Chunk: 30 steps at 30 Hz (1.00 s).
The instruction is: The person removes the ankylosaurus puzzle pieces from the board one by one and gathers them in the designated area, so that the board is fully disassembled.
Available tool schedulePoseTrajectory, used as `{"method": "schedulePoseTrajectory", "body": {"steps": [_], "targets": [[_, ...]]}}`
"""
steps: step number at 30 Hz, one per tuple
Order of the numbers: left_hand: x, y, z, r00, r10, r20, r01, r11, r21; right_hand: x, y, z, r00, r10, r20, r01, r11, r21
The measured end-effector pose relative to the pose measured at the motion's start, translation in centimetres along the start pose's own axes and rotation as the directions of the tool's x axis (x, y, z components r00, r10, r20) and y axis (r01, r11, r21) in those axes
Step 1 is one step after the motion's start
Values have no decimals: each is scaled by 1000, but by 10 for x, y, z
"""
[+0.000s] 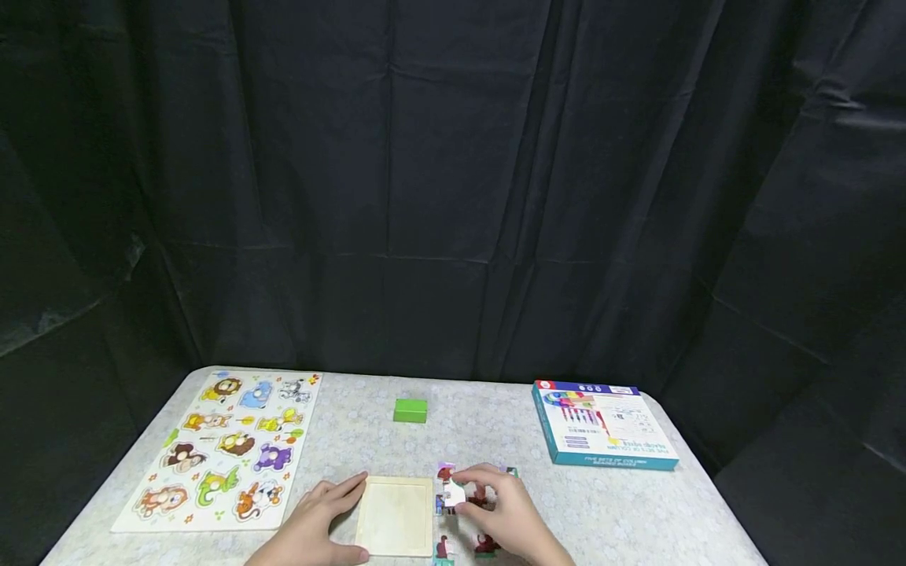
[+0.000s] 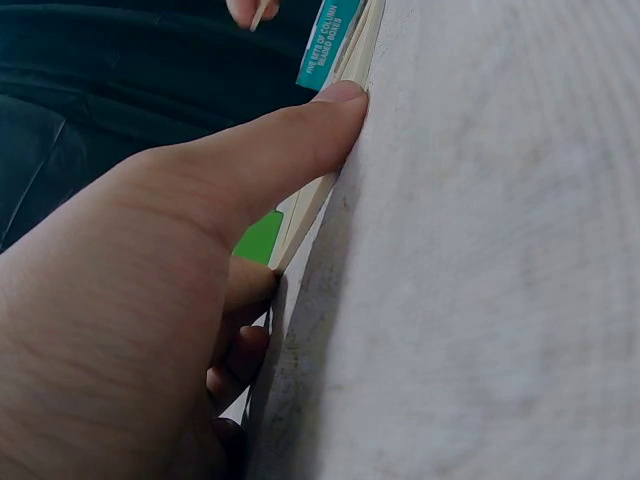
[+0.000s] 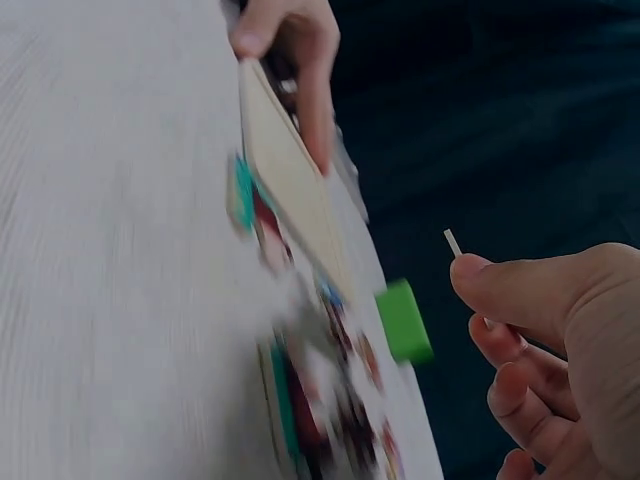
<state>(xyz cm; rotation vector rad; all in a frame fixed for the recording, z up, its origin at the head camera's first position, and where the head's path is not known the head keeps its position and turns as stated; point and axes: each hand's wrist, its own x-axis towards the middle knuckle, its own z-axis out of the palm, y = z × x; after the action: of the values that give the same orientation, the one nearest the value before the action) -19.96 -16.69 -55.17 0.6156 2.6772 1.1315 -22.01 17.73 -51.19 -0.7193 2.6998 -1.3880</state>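
Observation:
A square, pale wooden puzzle tray (image 1: 394,519) lies near the front of the table, with bare wood inside its raised rim. My left hand (image 1: 314,523) holds the tray at its left side, thumb at the near corner and forefinger at the far one. Just above the table, right of the tray, my right hand (image 1: 511,515) pinches a puzzle piece (image 1: 454,494) between thumb and forefinger. In the right wrist view only the thin edge of that puzzle piece (image 3: 453,243) shows. Several coloured puzzle pieces (image 1: 443,548) lie beneath and around the right hand, which partly hides them.
A green block (image 1: 410,410) stands behind the tray. On the left lies a white board with cartoon animals (image 1: 219,452). A flat teal and white box (image 1: 605,424) lies at the back right. Black cloth (image 1: 453,196) hangs behind the table.

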Motion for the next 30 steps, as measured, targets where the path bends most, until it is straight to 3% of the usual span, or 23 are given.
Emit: {"method": "schedulePoseTrajectory", "body": {"steps": [9,17,24,30], "targets": [[-1,1,-2,1000,-27,9,27,1000,8,-42,21,-49,990,121,-67,-128,986,-111],[-4,3,-2,1000,-25,-3,25,1000,10,-71,40,-59,976,215,22,-214,976,-44],[-3,2,0,1000,-4,-13,4,1000,22,-82,55,-60,977,202,73,-204,978,32],[-2,0,0,999,29,-29,-28,999,26,-85,65,-58,991,116,68,-118,993,23]]}}
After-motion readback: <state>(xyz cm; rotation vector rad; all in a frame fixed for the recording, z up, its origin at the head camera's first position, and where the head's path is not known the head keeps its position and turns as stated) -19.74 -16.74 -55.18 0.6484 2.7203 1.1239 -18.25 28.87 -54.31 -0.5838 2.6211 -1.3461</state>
